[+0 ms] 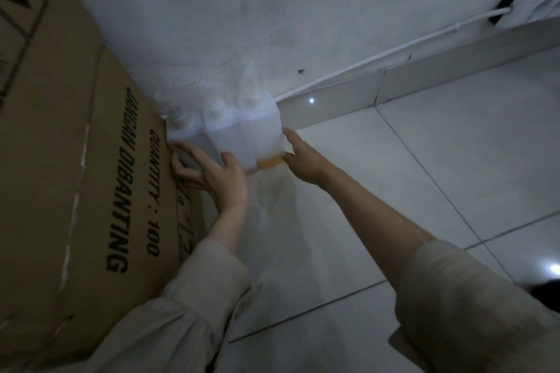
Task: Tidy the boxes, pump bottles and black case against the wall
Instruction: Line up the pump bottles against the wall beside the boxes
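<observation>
Your left hand (212, 174) lies spread against the front of the row of white pump bottles (239, 133), fingers released and flat rather than wrapped around anything, with the fingertips reaching toward the leftmost bottle where it meets the large cardboard box (75, 160). Your right hand (298, 157) is also unclenched, its palm and straight fingers pressed to the right side of the rightmost bottle, down near the band of orange liquid at its base. The bottles stand on the tiled floor (424, 175) in a tight row, touching one another, their backs at the foot of the pale wall (242, 24) where the floor meets the skirting. The row is wedged between the box on its left and your right hand on its right. The pump heads blur into the wall and are hard to make out, so the exact count of bottles is uncertain; three seem visible. The box stands along the left edge of the floor, its printed side facing you. A white cable (378, 56) runs along the wall above the skirting up to a power strip (527, 6) at the upper right.
</observation>
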A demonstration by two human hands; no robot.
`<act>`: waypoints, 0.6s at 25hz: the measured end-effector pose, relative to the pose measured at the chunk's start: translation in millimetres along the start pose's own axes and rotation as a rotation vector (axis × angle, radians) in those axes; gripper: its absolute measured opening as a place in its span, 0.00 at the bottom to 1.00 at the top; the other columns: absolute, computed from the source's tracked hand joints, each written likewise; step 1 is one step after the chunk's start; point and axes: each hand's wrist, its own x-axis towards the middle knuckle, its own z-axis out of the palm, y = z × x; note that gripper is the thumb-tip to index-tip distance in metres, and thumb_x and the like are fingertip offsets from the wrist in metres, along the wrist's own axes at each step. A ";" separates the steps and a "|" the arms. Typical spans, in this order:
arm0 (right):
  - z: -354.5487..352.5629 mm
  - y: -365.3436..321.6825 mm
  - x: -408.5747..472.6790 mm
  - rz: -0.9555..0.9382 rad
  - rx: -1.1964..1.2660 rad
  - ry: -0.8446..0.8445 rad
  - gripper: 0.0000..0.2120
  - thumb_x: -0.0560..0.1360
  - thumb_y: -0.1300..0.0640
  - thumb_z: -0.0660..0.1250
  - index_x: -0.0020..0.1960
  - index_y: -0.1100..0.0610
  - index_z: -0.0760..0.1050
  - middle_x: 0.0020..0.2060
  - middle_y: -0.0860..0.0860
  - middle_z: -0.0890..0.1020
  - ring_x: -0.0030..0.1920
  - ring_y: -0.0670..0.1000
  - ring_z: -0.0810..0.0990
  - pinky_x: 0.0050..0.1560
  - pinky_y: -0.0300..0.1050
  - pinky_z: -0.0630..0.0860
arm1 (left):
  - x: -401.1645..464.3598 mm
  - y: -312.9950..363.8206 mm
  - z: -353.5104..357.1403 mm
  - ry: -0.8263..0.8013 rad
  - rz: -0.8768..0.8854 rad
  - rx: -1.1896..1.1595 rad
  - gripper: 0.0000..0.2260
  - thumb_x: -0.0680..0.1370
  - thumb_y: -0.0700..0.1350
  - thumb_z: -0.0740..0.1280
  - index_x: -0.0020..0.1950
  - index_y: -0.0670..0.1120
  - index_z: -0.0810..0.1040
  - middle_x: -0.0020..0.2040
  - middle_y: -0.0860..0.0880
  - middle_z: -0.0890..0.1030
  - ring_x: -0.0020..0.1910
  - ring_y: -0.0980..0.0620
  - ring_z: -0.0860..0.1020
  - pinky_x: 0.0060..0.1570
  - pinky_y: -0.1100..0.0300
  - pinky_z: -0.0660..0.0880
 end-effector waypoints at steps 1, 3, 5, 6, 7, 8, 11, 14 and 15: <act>-5.8 3.0 -7.9 0.038 -0.058 -0.025 0.26 0.79 0.62 0.56 0.75 0.56 0.52 0.74 0.56 0.60 0.73 0.56 0.61 0.70 0.49 0.59 | -3.6 2.9 -1.7 -0.023 -0.006 0.001 0.33 0.74 0.39 0.61 0.75 0.39 0.49 0.74 0.37 0.49 0.72 0.40 0.53 0.61 0.82 0.42; -19.9 13.4 -29.9 0.103 -0.201 -0.108 0.24 0.80 0.58 0.56 0.74 0.56 0.55 0.73 0.57 0.62 0.72 0.57 0.64 0.70 0.49 0.61 | -18.4 11.1 -2.7 -0.098 0.015 0.006 0.33 0.72 0.40 0.60 0.75 0.38 0.50 0.73 0.38 0.50 0.71 0.39 0.54 0.69 0.64 0.51; -38.0 25.9 -58.1 0.138 -0.321 -0.172 0.21 0.80 0.57 0.56 0.72 0.56 0.60 0.72 0.57 0.65 0.70 0.57 0.67 0.68 0.49 0.63 | -44.8 20.0 2.0 -0.185 0.057 0.014 0.31 0.70 0.38 0.61 0.73 0.39 0.56 0.72 0.38 0.54 0.68 0.37 0.57 0.68 0.52 0.60; -47.9 32.3 -74.4 0.152 -0.348 -0.177 0.20 0.80 0.57 0.56 0.71 0.56 0.61 0.71 0.57 0.66 0.68 0.57 0.68 0.67 0.49 0.64 | -61.5 24.1 6.0 -0.256 0.075 0.016 0.29 0.71 0.36 0.61 0.71 0.41 0.59 0.71 0.39 0.56 0.67 0.37 0.59 0.67 0.49 0.63; -58.6 37.7 -92.2 0.159 -0.361 -0.166 0.19 0.80 0.57 0.56 0.70 0.56 0.63 0.69 0.58 0.68 0.67 0.57 0.69 0.66 0.48 0.65 | -79.3 28.7 10.0 -0.374 0.087 0.017 0.26 0.72 0.35 0.61 0.69 0.43 0.62 0.70 0.40 0.57 0.66 0.39 0.60 0.65 0.49 0.64; -72.0 44.1 -114.6 0.164 -0.376 -0.141 0.18 0.79 0.58 0.56 0.69 0.56 0.65 0.68 0.57 0.70 0.67 0.56 0.70 0.66 0.48 0.66 | -100.5 34.2 16.3 -0.528 0.088 0.020 0.22 0.74 0.36 0.60 0.67 0.44 0.65 0.69 0.41 0.58 0.66 0.40 0.61 0.65 0.52 0.64; -111.9 55.5 -194.1 0.173 -0.387 -0.094 0.16 0.79 0.60 0.57 0.65 0.55 0.70 0.65 0.54 0.74 0.64 0.54 0.73 0.66 0.48 0.68 | -159.0 44.8 36.9 -0.986 0.148 0.040 0.14 0.78 0.40 0.58 0.62 0.49 0.72 0.66 0.45 0.66 0.67 0.45 0.62 0.64 0.58 0.60; -146.2 65.6 -294.9 0.300 -0.330 0.024 0.14 0.78 0.61 0.58 0.63 0.54 0.72 0.60 0.48 0.76 0.61 0.48 0.74 0.64 0.41 0.70 | -224.2 56.9 53.8 -1.329 0.244 0.011 0.10 0.78 0.43 0.58 0.56 0.53 0.74 0.62 0.48 0.72 0.66 0.48 0.66 0.65 0.56 0.64; -152.6 69.9 -329.1 0.354 -0.296 0.105 0.14 0.78 0.62 0.58 0.62 0.54 0.73 0.58 0.47 0.76 0.60 0.47 0.75 0.62 0.40 0.70 | -246.4 61.8 56.3 -1.410 0.273 0.007 0.10 0.78 0.44 0.58 0.56 0.54 0.74 0.62 0.49 0.73 0.66 0.48 0.66 0.63 0.58 0.64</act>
